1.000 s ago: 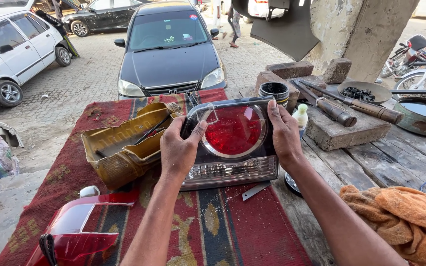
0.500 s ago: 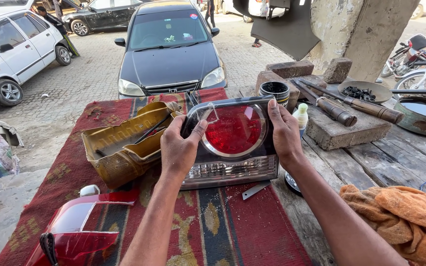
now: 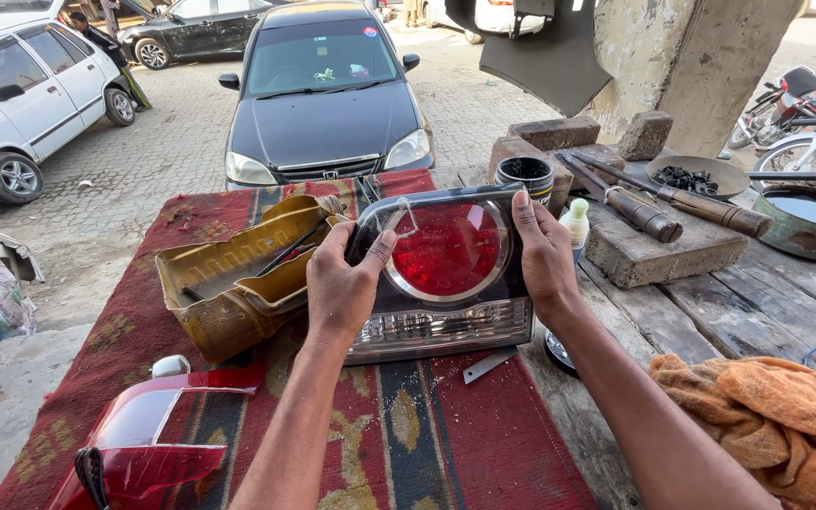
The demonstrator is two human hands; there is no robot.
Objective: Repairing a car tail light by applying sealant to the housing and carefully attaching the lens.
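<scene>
Both hands prop a car tail light upright on a red patterned cloth.

From the head view: the left hand (image 3: 342, 288) clasps the tail light (image 3: 446, 269) at its left edge, thumb on the red round lens, fingers curled behind; the right hand (image 3: 545, 255) lies flat along its right edge, fingertips up at the top corner. Just left of the left fingers sits a yellowed lamp housing (image 3: 238, 279), nearly touching. Beyond the right fingertips stand a black tin (image 3: 526, 175) and a small white bottle (image 3: 575, 222), close by. Below the light a metal scrap (image 3: 488, 364) lies on the cloth (image 3: 408, 444). A red lens (image 3: 144, 444) fills the near left corner, an orange rag (image 3: 767, 425) the near right. Bare planks (image 3: 739, 312) lie open to the right of the right hand.
</scene>
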